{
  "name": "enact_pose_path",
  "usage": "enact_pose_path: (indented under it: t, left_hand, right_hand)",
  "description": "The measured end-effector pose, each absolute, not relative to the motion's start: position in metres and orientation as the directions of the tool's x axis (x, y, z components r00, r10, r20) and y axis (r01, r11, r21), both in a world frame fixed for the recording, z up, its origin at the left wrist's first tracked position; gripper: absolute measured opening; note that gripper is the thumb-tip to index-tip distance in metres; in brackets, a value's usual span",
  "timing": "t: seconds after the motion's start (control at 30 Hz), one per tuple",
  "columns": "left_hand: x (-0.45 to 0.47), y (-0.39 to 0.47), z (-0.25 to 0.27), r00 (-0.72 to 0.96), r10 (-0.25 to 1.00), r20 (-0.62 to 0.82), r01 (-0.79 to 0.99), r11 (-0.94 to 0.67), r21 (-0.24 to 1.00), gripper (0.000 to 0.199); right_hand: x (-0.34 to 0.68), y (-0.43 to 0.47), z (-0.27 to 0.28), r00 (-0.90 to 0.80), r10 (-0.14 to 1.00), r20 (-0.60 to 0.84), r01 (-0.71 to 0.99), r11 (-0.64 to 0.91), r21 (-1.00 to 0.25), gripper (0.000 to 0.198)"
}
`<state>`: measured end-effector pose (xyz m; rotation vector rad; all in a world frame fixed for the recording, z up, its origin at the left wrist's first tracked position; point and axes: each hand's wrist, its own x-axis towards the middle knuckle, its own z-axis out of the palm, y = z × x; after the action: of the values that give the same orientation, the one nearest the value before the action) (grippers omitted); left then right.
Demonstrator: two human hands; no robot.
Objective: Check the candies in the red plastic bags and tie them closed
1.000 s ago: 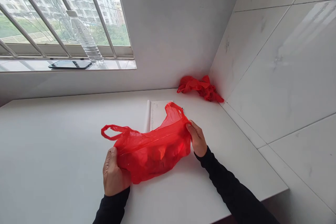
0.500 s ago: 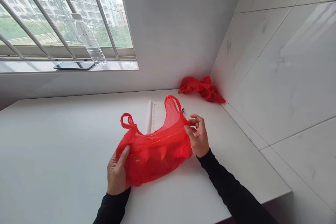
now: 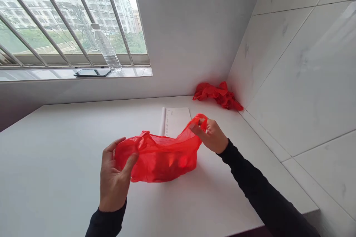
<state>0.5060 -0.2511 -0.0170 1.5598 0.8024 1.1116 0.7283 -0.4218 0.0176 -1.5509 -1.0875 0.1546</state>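
Observation:
A thin red plastic bag point(image 3: 161, 155) is stretched between both hands just above the white counter point(image 3: 55, 155). My left hand point(image 3: 114, 177) pinches the bag's left end, where its handle is bunched between thumb and fingers. My right hand point(image 3: 213, 135) grips the bag's right handle loop, with fingers curled through it. Both arms wear black sleeves. The bag sags in the middle and its lower edge rests on the counter.
A white notepad point(image 3: 176, 120) lies flat behind the bag. More crumpled red bags point(image 3: 217, 94) sit in the far right corner against the tiled wall point(image 3: 292, 66). On the windowsill stand a clear water bottle point(image 3: 107, 50) and a dark phone point(image 3: 91, 73).
My right hand moved up from the bag's side onto its right handle loop. My left hand lifted off the counter and gathered the left handle. The bag is pulled wider and flatter.

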Motion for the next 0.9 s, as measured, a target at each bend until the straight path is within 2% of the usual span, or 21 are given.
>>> enact_pose_path:
  t: [0.1, 0.2, 0.27, 0.4, 0.57, 0.6, 0.67, 0.73, 0.83, 0.9]
  left_hand:
    - [0.508, -0.276, 0.003, 0.264, 0.836, 0.481, 0.174, -0.532, 0.829, 0.075]
    - [0.518, -0.285, 0.014, 0.331, 0.732, 0.596, 0.291, -0.68, 0.673, 0.074]
    - [0.526, -0.28, 0.017, 0.415, 0.689, 0.594, 0.387, -0.725, 0.57, 0.064]
    - [0.539, -0.269, 0.016, 0.549, 0.665, 0.507, 0.542, -0.744, 0.391, 0.02]
    - [0.545, -0.275, 0.013, 0.568, 0.612, 0.55, 0.535, -0.782, 0.319, 0.017]
    - [0.545, -0.276, 0.013, 0.56, 0.606, 0.565, 0.528, -0.787, 0.321, 0.012]
    - [0.539, -0.277, 0.015, 0.512, 0.614, 0.601, 0.519, -0.779, 0.353, 0.017]
    - [0.529, -0.278, 0.021, 0.424, 0.662, 0.619, 0.515, -0.738, 0.436, 0.02]
    - [0.508, -0.281, 0.031, 0.287, 0.798, 0.529, 0.452, -0.6, 0.66, 0.022]
    - [0.496, -0.285, 0.038, 0.255, 0.894, 0.368, 0.276, -0.433, 0.858, 0.023]
  right_hand:
    - [0.726, -0.425, 0.055, 0.393, 0.787, 0.475, 0.615, 0.159, -0.772, 0.038]
    - [0.718, -0.43, 0.074, 0.278, 0.832, 0.48, 0.667, 0.193, -0.72, 0.036]
    - [0.713, -0.433, 0.077, 0.236, 0.844, 0.482, 0.695, 0.201, -0.691, 0.038]
    - [0.713, -0.44, 0.074, 0.172, 0.891, 0.42, 0.688, 0.197, -0.698, 0.041]
    - [0.725, -0.451, 0.078, 0.255, 0.898, 0.358, 0.668, 0.104, -0.737, 0.04]
    - [0.727, -0.453, 0.08, 0.27, 0.894, 0.356, 0.665, 0.094, -0.74, 0.039]
    - [0.731, -0.457, 0.082, 0.297, 0.885, 0.357, 0.659, 0.081, -0.748, 0.038]
    - [0.736, -0.459, 0.083, 0.319, 0.875, 0.364, 0.659, 0.072, -0.749, 0.036]
    - [0.743, -0.462, 0.083, 0.357, 0.858, 0.369, 0.665, 0.044, -0.745, 0.036]
    - [0.745, -0.464, 0.083, 0.378, 0.852, 0.363, 0.666, 0.022, -0.746, 0.031]
